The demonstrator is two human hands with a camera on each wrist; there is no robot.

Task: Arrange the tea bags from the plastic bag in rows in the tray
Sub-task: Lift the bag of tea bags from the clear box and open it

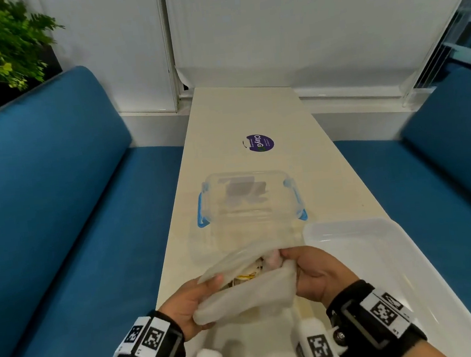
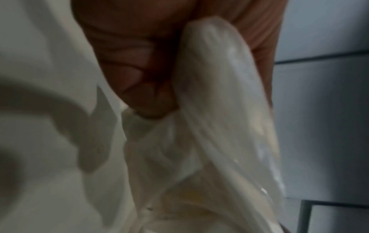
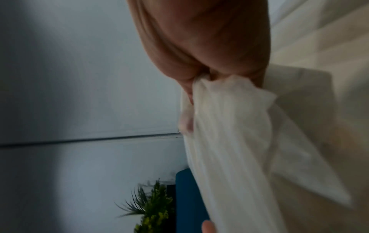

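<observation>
The plastic bag [image 1: 248, 292] is a thin, translucent film: very light, limp and probably slippery, so it takes its shape from whatever holds it. It is best held at the rim of its mouth, where the film can be bunched between thumb and fingers; a grip lower down would likely squeeze the contents. The tea bags [image 1: 250, 274] show only as a yellow and white cluster inside the mouth, in the lower centre of the head view. They are probably light, soft and easy to crush, although blur hides their outline and number.

The left hand [image 1: 183, 307] grips the left side of the bag with its thumb on top of the film and its fingers [image 2: 139, 88] curled beneath. The right hand [image 1: 315, 271] pinches a bunched fold of the rim between closed fingers [image 3: 189, 74]. The mouth is stretched between the two hands, above the near end of the surface [image 1: 251, 113].

The tray [image 1: 393, 249] lies at the lower right of the head view, just beside the right hand; no tea bag is visible in it. A clear container [image 1: 248, 200] with blue clips stands beyond the bag.
</observation>
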